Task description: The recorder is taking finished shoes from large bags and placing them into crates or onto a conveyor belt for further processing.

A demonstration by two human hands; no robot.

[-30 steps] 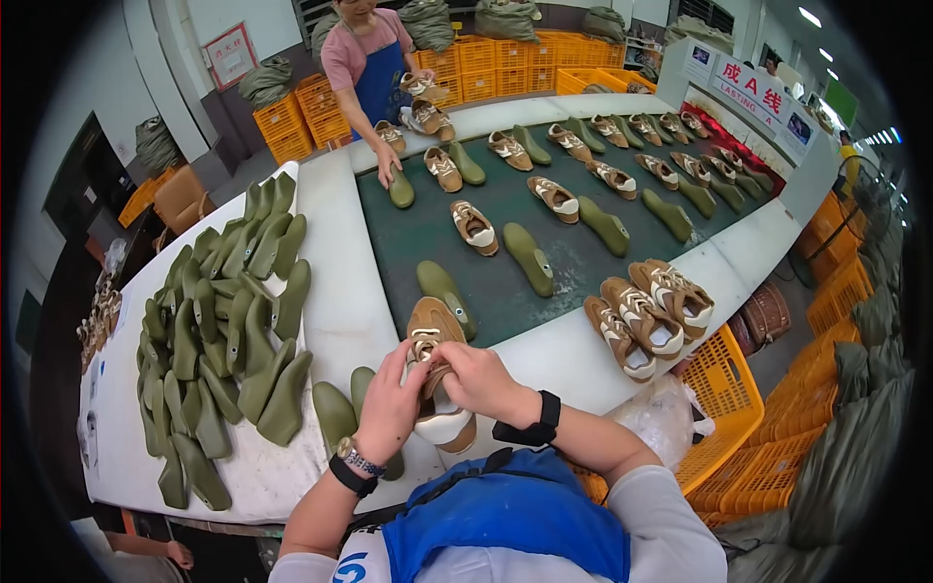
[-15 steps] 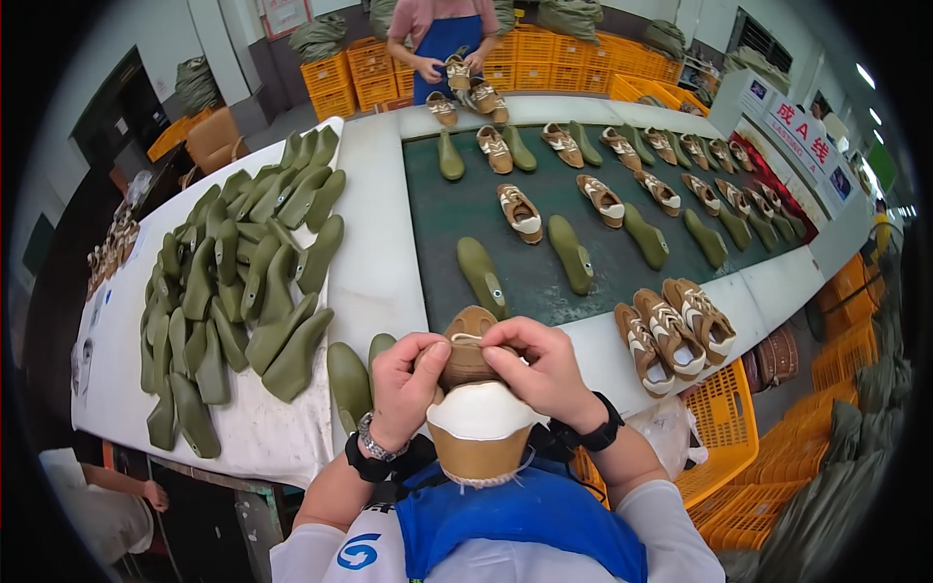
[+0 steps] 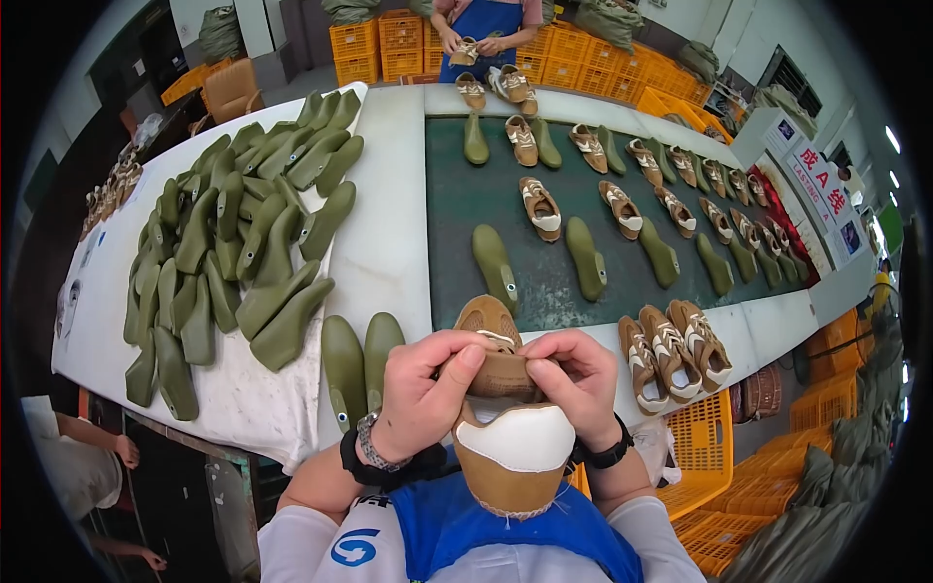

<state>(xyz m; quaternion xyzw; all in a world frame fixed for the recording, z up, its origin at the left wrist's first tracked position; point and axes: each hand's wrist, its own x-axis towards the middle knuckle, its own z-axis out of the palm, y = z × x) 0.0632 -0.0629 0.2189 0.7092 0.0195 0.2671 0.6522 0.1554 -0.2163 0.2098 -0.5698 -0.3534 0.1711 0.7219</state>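
Observation:
In front of my apron is a tan shoe upper, its white heel panel facing me and its toe pointing away. Stitching and loose threads run along its lower edge. My left hand pinches one side of the brown tongue between thumb and fingers. On the other side my right hand grips the same tongue in a like pinch. Two green shoe lasts lie on the table just left of my left hand. Right of my right hand stand several finished-looking tan-and-white shoe uppers.
A heap of green lasts covers the white-clothed table at left. Lasts and uppers stand in rows on the dark green conveyor belt. Across it a co-worker handles a shoe upper. A yellow crate sits below the table's right side.
The view has shifted, so the tables appear moved. My hands still grip the tongue, and more of the upper's toe shows beyond them. The co-worker's hands have changed position around a shoe upper.

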